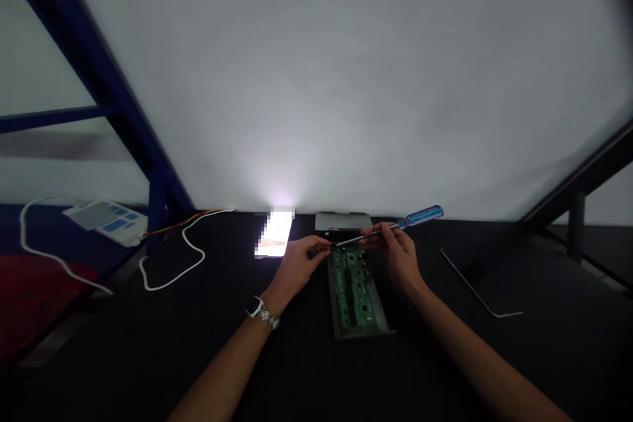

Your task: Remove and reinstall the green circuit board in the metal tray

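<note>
A green circuit board (pixel 359 297) lies in a shallow metal tray (pixel 337 320) on the black table. My right hand (pixel 398 254) holds a screwdriver (pixel 420 216) by its shaft; the blue handle points up to the right, and the tip is over the board's far left corner. At that same corner my left hand (pixel 302 260) has its thumb and fingertips pinched together; anything between them is too small to make out. Behind the board sits a flat metal part (pixel 343 221).
A bright phone-like screen (pixel 275 234) stands behind my left hand. White cable (pixel 173 285) curls at the left, near a white and blue panel (pixel 111 221). A bent metal rod (pixel 469 287) lies right. Blue frame bars (pixel 123 105) rise at the left, before a pale wall.
</note>
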Tool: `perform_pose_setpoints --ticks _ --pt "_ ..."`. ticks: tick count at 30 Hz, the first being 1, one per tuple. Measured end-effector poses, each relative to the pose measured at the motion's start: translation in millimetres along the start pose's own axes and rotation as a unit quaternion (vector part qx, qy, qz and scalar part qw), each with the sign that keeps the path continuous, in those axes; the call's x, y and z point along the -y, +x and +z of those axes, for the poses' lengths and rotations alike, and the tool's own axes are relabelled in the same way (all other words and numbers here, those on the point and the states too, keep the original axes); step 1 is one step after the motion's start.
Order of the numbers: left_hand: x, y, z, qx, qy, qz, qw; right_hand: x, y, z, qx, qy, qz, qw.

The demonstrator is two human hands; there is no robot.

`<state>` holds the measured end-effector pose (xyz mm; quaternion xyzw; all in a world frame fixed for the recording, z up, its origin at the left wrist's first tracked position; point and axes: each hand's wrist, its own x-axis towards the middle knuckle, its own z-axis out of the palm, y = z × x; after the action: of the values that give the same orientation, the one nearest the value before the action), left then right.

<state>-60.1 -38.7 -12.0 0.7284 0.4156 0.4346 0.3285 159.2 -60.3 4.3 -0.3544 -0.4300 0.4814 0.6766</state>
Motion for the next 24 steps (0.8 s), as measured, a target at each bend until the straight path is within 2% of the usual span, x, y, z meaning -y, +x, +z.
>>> perform_pose_setpoints --ticks 10,16,24 --pt "4 -2 0.6 0.005 -0.007 -0.008 1.0 -2 -2 2 0.01 -0.035 -0.005 0.999" --pt "3 -2 0.6 0.016 0.001 0.002 1.0 1 -3 4 0.01 -0.058 -0.013 0.998" --pt "1 -5 7.1 0.003 0.023 0.036 0.999 12 -3 8 0.027 -0.08 -0.025 0.996"
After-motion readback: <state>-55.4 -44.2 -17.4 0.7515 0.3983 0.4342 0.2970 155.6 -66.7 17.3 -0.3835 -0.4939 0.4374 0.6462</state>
